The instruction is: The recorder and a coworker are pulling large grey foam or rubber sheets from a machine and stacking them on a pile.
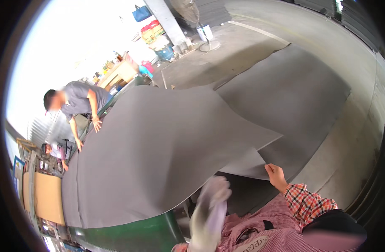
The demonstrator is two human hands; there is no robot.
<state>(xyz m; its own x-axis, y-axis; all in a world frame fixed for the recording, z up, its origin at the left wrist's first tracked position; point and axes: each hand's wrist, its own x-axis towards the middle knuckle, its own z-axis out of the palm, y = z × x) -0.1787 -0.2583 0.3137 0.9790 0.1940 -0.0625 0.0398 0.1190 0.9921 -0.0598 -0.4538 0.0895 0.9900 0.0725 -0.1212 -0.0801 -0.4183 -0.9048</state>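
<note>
My left hand (215, 191), in a pale work glove, rises from the lower edge beside the near rim of a large dark grey sheet (158, 143). Motion smears its fingers, so I cannot tell whether it touches the sheet. My right hand is out of view. Close on my right stands a co-worker in a dark cap (345, 224) and red checked clothing. This person's bare hand (277, 177) pinches a corner of a grey sheet flap (247, 166). The large sheet drapes over a green machine surface (133, 233) and overlaps another grey sheet (293, 92) beyond.
A co-worker in a grey shirt (85, 98) leans over the far left side, both hands on the sheet. Farther left is another person (53, 150). A tan panel (48, 197) stands at the left. Behind are a cluttered wooden table (123, 71) and a pillar (165, 21).
</note>
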